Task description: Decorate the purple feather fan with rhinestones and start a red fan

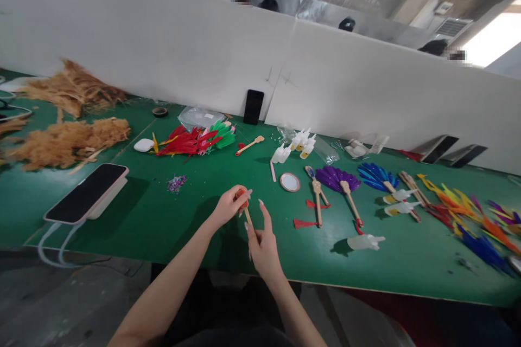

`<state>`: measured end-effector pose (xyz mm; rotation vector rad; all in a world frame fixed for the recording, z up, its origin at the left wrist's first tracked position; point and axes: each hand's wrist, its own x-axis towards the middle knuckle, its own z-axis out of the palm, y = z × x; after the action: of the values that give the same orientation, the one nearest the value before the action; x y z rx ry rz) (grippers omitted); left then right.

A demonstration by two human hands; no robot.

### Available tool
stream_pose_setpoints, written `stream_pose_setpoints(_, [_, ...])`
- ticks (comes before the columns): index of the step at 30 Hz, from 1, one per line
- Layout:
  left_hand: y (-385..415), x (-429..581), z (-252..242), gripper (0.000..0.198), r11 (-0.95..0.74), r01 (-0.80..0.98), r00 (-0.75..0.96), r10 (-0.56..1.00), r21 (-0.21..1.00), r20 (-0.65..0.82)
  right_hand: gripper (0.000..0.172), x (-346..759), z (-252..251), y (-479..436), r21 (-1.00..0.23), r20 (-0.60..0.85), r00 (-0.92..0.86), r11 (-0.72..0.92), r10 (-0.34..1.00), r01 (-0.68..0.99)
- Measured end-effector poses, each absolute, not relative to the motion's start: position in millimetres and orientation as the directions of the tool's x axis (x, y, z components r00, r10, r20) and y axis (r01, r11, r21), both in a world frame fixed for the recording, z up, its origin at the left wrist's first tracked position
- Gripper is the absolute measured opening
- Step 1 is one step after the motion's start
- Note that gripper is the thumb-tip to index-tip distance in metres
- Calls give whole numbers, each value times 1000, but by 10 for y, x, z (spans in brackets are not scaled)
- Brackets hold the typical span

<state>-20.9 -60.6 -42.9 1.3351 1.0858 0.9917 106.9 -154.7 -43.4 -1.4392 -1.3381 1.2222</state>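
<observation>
My left hand (pixel 230 206) pinches the red-topped end of a small wooden fan handle (pixel 247 218) above the green table (pixel 163 222). My right hand (pixel 262 241) holds the lower end of the same handle, index finger and thumb raised. A purple feather fan (pixel 336 179) and a blue feather fan (pixel 376 176) lie to the right. Red and green feathers (pixel 195 141) sit in a pile beyond my hands.
A phone on a stand (pixel 87 192) sits at left near tan fibre heaps (pixel 67 141). Small white glue bottles (pixel 301 143), a round lid (pixel 290 182), red tassels (pixel 305 223), loose coloured feathers (pixel 476 211) and a black phone (pixel 253 107) against the white partition (pixel 163 54).
</observation>
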Motion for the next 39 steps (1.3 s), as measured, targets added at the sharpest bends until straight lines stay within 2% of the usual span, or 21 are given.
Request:
stream_pose_setpoints(8, [-646, -200, -429, 32, -30, 115, 121, 993, 993, 16, 69, 1050, -445, -1593, -977, -132, -25, -126, 991, 174])
stream_pose_setpoints(14, [-663, -204, -420, 45, -27, 124, 48, 999, 992, 21, 69, 948, -367, -1670, -983, -173, -22, -171, 985, 66])
stream_pose_setpoints(18, [-655, -196, -424, 51, 49, 20, 161, 986, 999, -51, 71, 1015, -382, -1679, -983, -175, -13, -174, 985, 57])
stream_pose_setpoints(22, [-644, -193, -429, 38, 96, -11, 292, 952, 995, -89, 73, 1123, -405, -1636, -978, -208, -29, -207, 978, 27])
stream_pose_setpoints(26, [-652, -185, -408, 31, 95, -37, 293, 953, 995, -80, 73, 1134, -402, -1621, -978, -207, -60, -205, 976, 44])
stream_pose_setpoints(31, [-670, -192, -409, 31, 59, -29, 206, 977, 998, -52, 72, 1089, -405, -1616, -974, -194, -76, -183, 978, 135])
stream_pose_setpoints(34, [-636, -203, -420, 32, 7, -12, 132, 991, 1000, -5, 74, 1111, -379, -1483, -971, -201, -140, -179, 970, 156])
stream_pose_setpoints(39, [-379, -164, -287, 33, -66, 52, 116, 991, 997, 59, 93, 1168, -367, -946, -943, -321, -394, -329, 861, 49])
